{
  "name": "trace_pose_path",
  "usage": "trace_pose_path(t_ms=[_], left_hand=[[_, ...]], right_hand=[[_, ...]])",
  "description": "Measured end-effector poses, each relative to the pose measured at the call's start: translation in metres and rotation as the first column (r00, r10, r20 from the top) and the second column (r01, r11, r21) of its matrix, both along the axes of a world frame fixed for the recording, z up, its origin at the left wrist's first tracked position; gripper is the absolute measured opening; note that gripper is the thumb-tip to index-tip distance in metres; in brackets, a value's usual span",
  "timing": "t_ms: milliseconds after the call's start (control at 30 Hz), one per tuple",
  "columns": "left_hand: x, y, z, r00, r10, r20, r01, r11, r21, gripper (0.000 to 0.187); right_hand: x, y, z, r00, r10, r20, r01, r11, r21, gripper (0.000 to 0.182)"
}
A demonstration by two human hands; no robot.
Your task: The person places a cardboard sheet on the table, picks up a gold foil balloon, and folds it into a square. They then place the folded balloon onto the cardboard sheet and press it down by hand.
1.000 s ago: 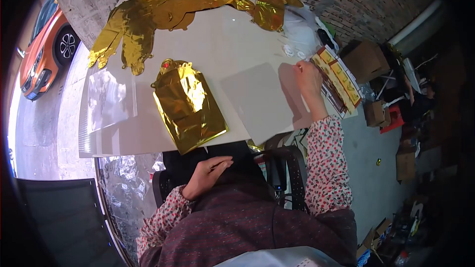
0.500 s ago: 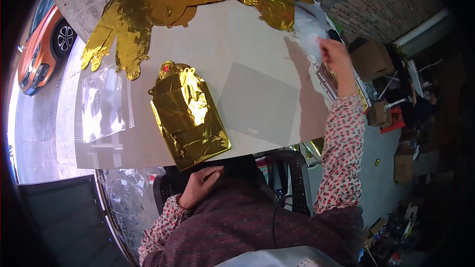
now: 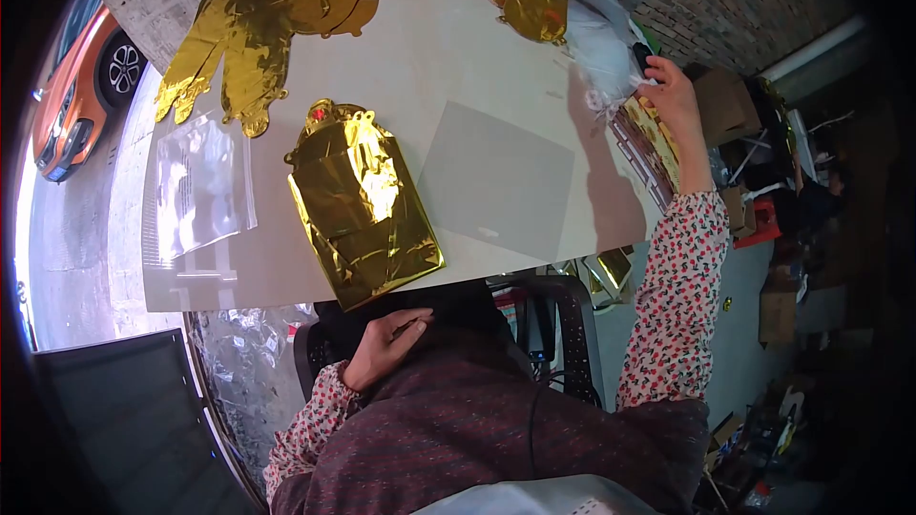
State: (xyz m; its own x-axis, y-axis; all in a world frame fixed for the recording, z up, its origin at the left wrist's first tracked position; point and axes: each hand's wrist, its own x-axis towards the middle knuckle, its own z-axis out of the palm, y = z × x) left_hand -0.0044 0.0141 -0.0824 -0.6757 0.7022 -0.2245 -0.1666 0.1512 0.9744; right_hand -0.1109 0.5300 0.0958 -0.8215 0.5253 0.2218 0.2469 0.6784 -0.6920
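Resting at the lap (image 3: 465,313), the left grip (image 3: 388,347) is loosely open; the right grip (image 3: 671,95) bends beside white plastic (image 3: 601,48), whether pinching it I cannot tell; the gold foil packet (image 3: 358,215) lies on the worktop (image 3: 429,62), beyond the left grip.

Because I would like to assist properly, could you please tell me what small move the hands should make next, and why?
The right hand should probably pinch the crumpled, whitish translucent plastic on the pale, flat table: it is right beside that plastic, though contact is unclear, while the left hand lies well away from it.
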Motion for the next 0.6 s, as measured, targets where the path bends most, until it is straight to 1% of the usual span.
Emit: trace_pose_path(t_ms=[67,100,133,233,300,333,400,500,600], left_hand=[[0.001,0.000,0.001,1.000,0.003,-0.007,-0.003,1.000,0.016,0.032],[0.002,0.000,0.001,1.000,0.008,-0.006,-0.008,1.000,0.021,0.032],[0.003,0.000,0.001,1.000,0.005,0.014,-0.005,1.000,0.025,0.032],[0.003,0.001,0.004,0.998,-0.006,0.070,0.002,0.999,0.043,0.032],[0.003,0.009,0.008,0.995,-0.012,0.097,0.004,0.997,0.080,0.032],[0.002,0.012,0.012,0.997,-0.037,0.071,0.031,0.996,0.078,0.033],[0.002,0.014,0.016,0.997,-0.056,0.052,0.050,0.993,0.107,0.032],[0.004,0.010,0.017,0.997,-0.065,0.043,0.059,0.990,0.128,0.032],[0.005,0.003,0.015,0.997,-0.070,0.039,0.065,0.991,0.115,0.032]], right_hand=[[0.002,-0.009,0.006,0.991,0.103,-0.090,-0.119,0.974,-0.194,0.033],[0.002,-0.015,0.009,0.979,0.150,-0.138,-0.184,0.940,-0.287,0.033],[0.006,-0.034,0.015,0.981,0.194,-0.030,-0.194,0.933,-0.302,0.025],[0.016,-0.108,-0.014,0.955,0.295,0.000,-0.288,0.932,-0.218,0.018],[0.032,-0.148,-0.046,0.927,0.375,0.008,-0.374,0.924,-0.077,0.022],[0.042,-0.164,-0.050,0.896,0.440,0.053,-0.442,0.897,0.022,0.025],[0.057,-0.186,-0.053,0.820,0.549,0.159,-0.572,0.794,0.207,0.031],[0.067,-0.167,-0.057,0.904,0.411,0.119,-0.421,0.904,0.076,0.044],[0.081,-0.163,-0.068,0.866,0.437,0.245,-0.498,0.801,0.333,0.053]])
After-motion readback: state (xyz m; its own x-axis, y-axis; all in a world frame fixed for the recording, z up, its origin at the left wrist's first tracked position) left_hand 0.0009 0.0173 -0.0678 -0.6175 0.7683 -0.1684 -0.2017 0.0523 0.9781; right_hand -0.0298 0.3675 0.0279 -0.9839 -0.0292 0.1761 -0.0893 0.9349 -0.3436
